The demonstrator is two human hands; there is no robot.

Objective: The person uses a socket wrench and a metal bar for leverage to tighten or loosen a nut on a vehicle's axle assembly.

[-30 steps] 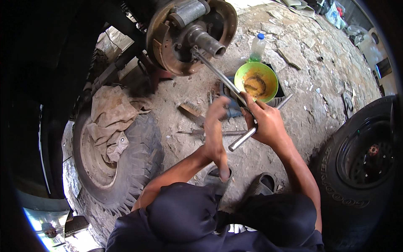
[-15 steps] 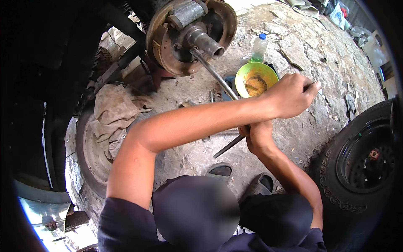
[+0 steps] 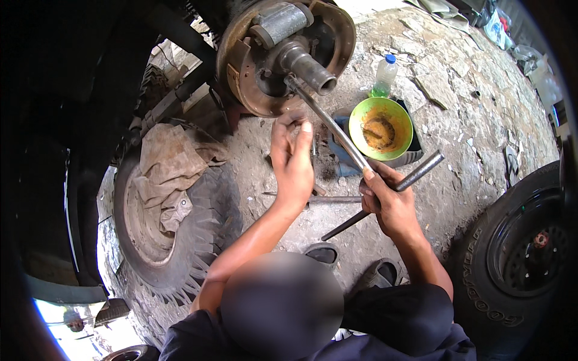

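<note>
A long steel T-handle wrench [image 3: 335, 127] slants down from the brake assembly [image 3: 244, 75], its far end against the backing plate below the bare spindle [image 3: 308, 70]. My right hand [image 3: 394, 207] is closed around the joint where the shaft meets the dark cross bar [image 3: 421, 171]. Both ends of that bar stick out past my fist. My left hand [image 3: 292, 157] is raised just under the brake assembly, left of the shaft and apart from it. Its thumb and fingers are bent but separated, and nothing shows between them.
A lime-green bowl [image 3: 357, 139] with orange-brown grease stands beyond the shaft, beside a blue-capped bottle [image 3: 385, 75]. At left a brown cloth [image 3: 165, 162] drapes over a treaded tyre [image 3: 211, 210]. Another wheel [image 3: 481, 265] lies at right. A metal bar [image 3: 337, 200] lies on the ground.
My left hand has swung from the right, above my right hand, back to the left below the brake assembly. My right hand still holds the wrench. The view has shifted slightly.
</note>
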